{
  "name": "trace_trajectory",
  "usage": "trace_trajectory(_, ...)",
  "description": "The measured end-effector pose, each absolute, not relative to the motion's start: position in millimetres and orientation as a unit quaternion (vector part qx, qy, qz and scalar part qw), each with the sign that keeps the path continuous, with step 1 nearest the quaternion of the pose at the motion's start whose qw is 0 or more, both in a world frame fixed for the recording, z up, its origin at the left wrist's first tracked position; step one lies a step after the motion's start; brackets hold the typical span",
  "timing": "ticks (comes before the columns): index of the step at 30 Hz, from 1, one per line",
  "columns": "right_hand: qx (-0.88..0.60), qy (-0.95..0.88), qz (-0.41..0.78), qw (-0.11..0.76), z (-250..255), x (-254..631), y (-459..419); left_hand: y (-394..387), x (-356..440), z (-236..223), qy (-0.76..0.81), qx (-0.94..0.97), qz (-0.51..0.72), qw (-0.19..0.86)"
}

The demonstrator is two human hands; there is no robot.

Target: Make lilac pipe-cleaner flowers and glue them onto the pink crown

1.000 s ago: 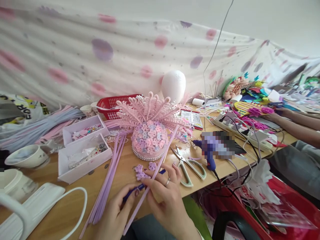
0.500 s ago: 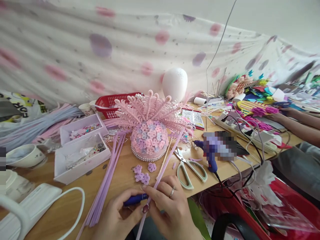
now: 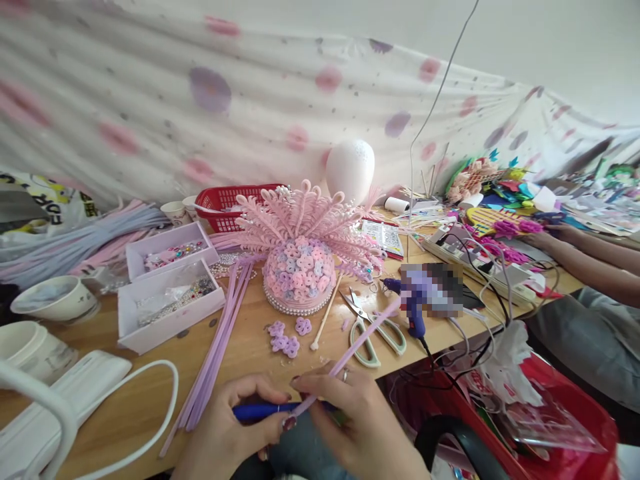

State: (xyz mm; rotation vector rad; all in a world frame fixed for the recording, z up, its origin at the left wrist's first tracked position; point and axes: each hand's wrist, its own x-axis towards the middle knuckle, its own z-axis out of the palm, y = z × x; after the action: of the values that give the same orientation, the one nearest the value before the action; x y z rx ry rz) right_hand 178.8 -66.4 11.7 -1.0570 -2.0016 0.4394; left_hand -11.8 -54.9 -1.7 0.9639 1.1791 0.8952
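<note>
Soft bright light, faint shadows on the table (image 3: pixel 330 343) beyond your right hand (image 3: pixel 360 408), pixelated patch (image 3: pixel 435 290) farther right, stretched edges.

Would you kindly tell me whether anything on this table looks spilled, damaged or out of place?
Nothing looks plainly spilled or damaged. Slightly untidy: beyond the right hand, the scissors lie with blades parted, and a small lilac scrap lies loose beside them.

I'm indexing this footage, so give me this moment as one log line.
left hand: holds blue pen-like tool | right hand: holds lilac strip across it | table: lilac flowers, scissors, flower-covered dome
</note>
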Motion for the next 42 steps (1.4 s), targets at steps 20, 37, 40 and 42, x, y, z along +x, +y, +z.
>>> trace_trajectory(20,-0.464,-0.807,0.19,0.311,9,153,-81,-55,-8,-6,0.405,0.336,0.649,0.549)
trace_trajectory(37,-0.355,-0.768,0.222,0.484,25,184,-38,-81,-38,16,0.38,0.451,0.502,0.633)
trace_trajectory(40,-0.37,-0.759,0.2,0.497,7,173,-49,-75,-24,13,0.372,0.384,0.618,0.576)
trace_trajectory(42,-0.379,-0.768,0.163,0.49,2,162,-63,-68,-16,7,0.393,0.371,0.665,0.515)
